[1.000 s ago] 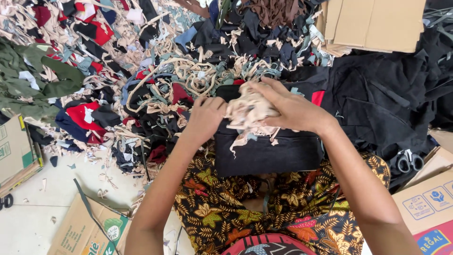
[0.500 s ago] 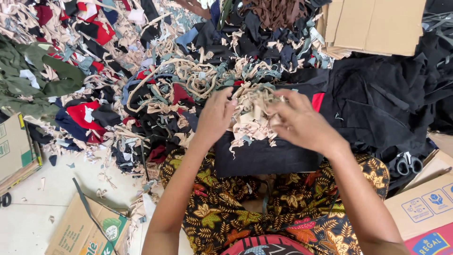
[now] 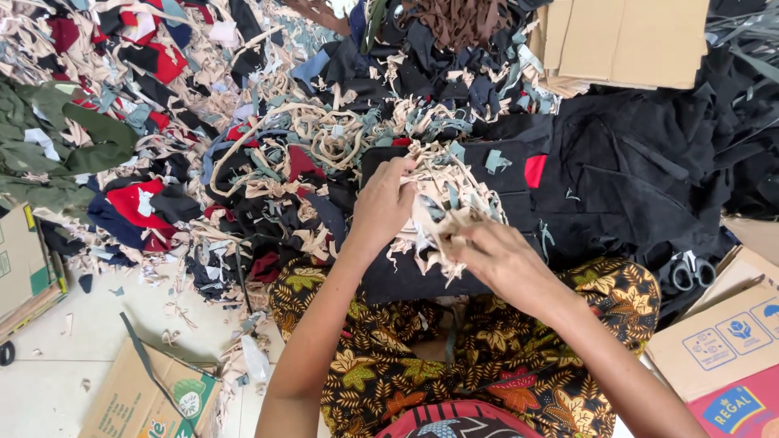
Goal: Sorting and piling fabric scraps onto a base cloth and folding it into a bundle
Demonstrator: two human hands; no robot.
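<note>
A loose clump of beige fabric trimmings [image 3: 445, 212] rests on a folded black cloth [image 3: 438, 272] over the lap. The left hand [image 3: 381, 207] pinches its upper edge; the right hand [image 3: 497, 258] grips its lower side. Being unbound, strands could slip free and scatter into the scrap heap [image 3: 268, 138] just beyond.

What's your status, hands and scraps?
Left hand and right hand both gripping the beige scrap bundle. Bundle sits over black fabric on the lap. Scissors off right, clear of hands.
</note>
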